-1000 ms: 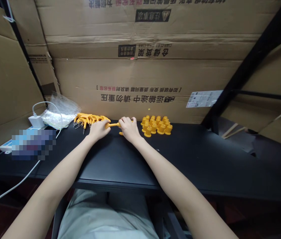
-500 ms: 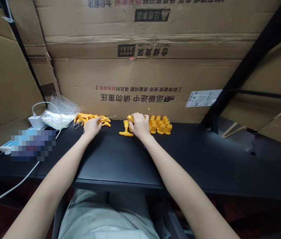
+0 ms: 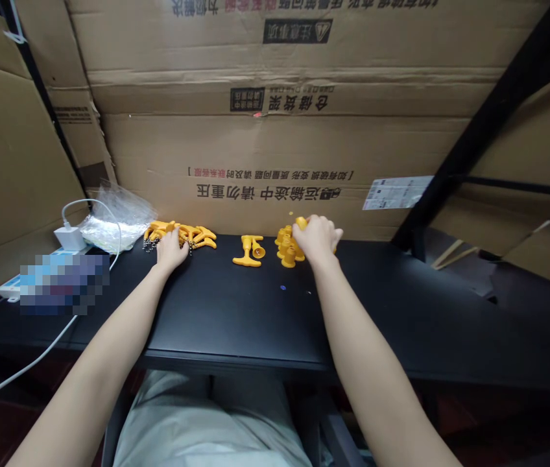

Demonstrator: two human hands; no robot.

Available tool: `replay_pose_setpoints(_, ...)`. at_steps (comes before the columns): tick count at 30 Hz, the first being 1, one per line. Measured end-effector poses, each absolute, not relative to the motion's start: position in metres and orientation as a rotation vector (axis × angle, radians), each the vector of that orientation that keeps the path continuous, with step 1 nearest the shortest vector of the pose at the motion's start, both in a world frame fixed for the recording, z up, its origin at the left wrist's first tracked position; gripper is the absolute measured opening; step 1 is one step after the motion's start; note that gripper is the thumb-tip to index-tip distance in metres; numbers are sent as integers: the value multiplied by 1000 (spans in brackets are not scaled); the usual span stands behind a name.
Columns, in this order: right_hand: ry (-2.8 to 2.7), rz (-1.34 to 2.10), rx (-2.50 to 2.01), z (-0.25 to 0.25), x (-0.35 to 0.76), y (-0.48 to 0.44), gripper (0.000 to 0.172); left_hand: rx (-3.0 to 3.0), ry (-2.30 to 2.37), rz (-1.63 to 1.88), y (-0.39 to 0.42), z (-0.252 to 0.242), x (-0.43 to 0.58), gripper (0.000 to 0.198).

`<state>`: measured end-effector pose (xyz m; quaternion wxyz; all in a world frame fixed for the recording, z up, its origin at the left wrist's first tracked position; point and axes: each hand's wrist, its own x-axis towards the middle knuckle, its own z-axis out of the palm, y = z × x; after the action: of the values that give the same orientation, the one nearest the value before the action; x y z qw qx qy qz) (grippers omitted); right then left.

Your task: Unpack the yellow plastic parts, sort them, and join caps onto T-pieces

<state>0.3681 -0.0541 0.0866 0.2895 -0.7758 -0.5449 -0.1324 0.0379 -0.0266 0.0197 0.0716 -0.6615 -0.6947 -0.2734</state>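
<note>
Your yellow handles (image 3: 188, 231) lie heaped at left, metal spirals (image 3: 150, 245) showing. Two T-shaped pieces (image 3: 246, 261) lie centrally; yellow cups (image 3: 289, 255) stand at right.

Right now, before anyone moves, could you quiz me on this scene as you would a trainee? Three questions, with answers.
1. Which is nearest the person's bare left hand?
a) the white printed paper label
b) the pile of yellow T-handled corkscrews with metal spirals
c) the white cube-shaped charger

2. True or false: the bare right hand is at the group of yellow plastic cups with flared rims.

3. Fill in: between the hands, a yellow T-shaped plastic piece lies on the ____.

Key: 1. b; 2. true; 3. flat black tabletop.
</note>
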Motion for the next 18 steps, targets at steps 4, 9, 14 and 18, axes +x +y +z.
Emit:
replay_pose_setpoints(4,-1443,-117,-2370,87,393,-53,28,-1978,-2115,-747,-26,16,40,64)
replay_pose_setpoints(9,-1562,61,-2470,79,394,-52,34,-1967,-2111,-715,-24,15,40,61)
replay_pose_setpoints(14,-1599,190,-2564,82,383,-54,36,-1962,-2095,-708,-21,15,39,56)
replay_pose_setpoints(18,-1632,227,-2572,86,380,-57,30,-1995,-2077,-677,-21,14,40,59)
